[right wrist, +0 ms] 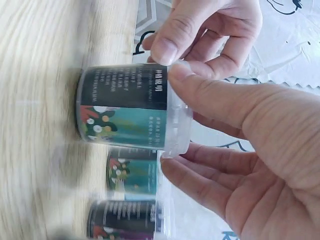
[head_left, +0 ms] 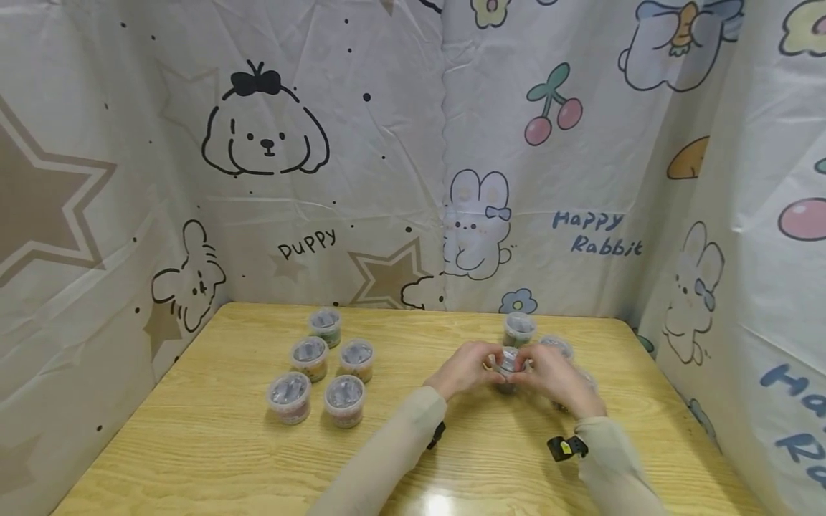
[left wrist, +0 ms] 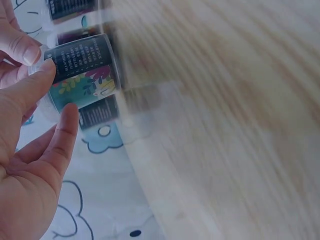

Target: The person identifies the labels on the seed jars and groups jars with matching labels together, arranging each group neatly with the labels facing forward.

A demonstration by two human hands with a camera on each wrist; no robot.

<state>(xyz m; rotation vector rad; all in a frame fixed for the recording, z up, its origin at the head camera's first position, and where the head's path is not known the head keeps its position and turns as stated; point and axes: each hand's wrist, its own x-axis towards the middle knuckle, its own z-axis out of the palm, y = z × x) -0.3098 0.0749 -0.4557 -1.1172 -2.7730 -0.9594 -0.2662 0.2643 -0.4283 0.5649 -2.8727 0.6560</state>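
Observation:
Between both hands stands a small round clear plastic tub (head_left: 508, 360) with a pale lid. A black and teal label (right wrist: 127, 107) with a leaf pattern wraps its side in the right wrist view. My left hand (head_left: 466, 367) grips the tub's lid edge from the left, its thumb near the front. From the other side, my right hand (head_left: 556, 378) holds the lid rim, with thumb and fingertips touching it in the right wrist view. The tub seems to stand on or just above the table; which one, I cannot tell.
Behind and right of the hands stand similar tubs (head_left: 519, 330), one partly hidden by the right hand. Several more lidded tubs (head_left: 345, 401) are grouped on the left of the wooden table (head_left: 213, 444). Printed cloth (head_left: 387, 143) hangs around the back and sides.

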